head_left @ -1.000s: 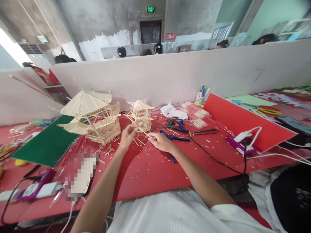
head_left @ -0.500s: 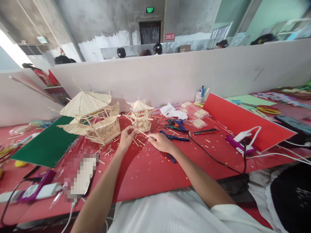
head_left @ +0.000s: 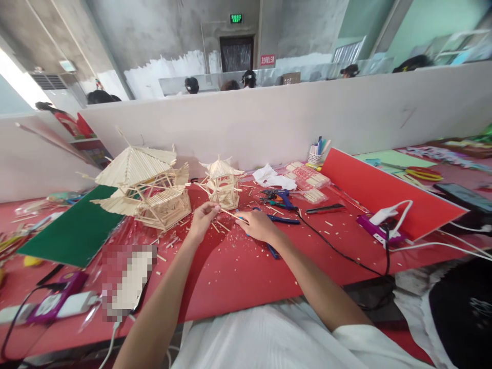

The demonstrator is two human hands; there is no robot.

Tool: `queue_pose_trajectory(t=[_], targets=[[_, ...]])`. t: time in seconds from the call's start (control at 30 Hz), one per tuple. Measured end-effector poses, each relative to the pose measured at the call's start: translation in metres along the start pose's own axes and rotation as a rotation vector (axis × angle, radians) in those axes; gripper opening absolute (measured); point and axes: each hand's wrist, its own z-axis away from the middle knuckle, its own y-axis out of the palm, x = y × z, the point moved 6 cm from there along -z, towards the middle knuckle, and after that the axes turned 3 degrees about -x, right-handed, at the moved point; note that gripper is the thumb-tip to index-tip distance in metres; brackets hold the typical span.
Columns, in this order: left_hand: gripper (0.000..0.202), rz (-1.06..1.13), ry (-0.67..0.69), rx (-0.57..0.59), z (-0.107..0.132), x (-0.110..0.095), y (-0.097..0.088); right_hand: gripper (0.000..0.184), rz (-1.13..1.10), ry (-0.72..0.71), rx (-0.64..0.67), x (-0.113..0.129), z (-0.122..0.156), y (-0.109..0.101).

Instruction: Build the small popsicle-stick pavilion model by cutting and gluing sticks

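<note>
A thin wooden stick (head_left: 231, 213) spans the gap between my two hands. My left hand (head_left: 205, 218) pinches its left end between thumb and fingers. The fingers of my right hand (head_left: 257, 225) are closed at the other end. Partly hidden under the right hand lie blue-handled pliers (head_left: 286, 220). Just beyond my hands stands a small pavilion model (head_left: 223, 184) built from sticks. A larger stick pavilion (head_left: 148, 187) with a broad roof is to the left of it.
Glue gun (head_left: 282, 197), black tool (head_left: 325, 208) and packs of sticks (head_left: 309, 179) lie to the right. Scraps litter the red table (head_left: 230, 277). A red board (head_left: 384, 192), a green board (head_left: 77, 225), power strips (head_left: 380, 228), cables and a white partition (head_left: 269, 123) surround the spot.
The stick has shifted slightly, and more of it shows near the right fingers. Both hands stay almost in place; the pavilions have not moved.
</note>
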Motion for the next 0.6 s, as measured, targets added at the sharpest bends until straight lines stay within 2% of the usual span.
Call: queue_pose_trajectory(t=[0.1,0.23,0.4,0.6], targets=[[0.050,0.038,0.017,-0.070,-0.003,-0.001,-0.008,0.023,-0.057,0.012,-0.070,-0.005,-0.001,-0.008],[0.053,0.067,0.024,-0.134,-0.006,-0.003,-0.016,0.022,-0.235,-0.002,-0.270,-0.017,-0.002,-0.024],[0.051,0.075,0.014,-0.112,-0.005,-0.004,-0.012,0.017,-0.441,0.024,-0.553,-0.032,-0.001,-0.040],[0.049,0.082,0.026,-0.088,-0.007,-0.002,-0.012,0.023,-0.732,0.123,-0.581,-0.043,-0.003,-0.037]])
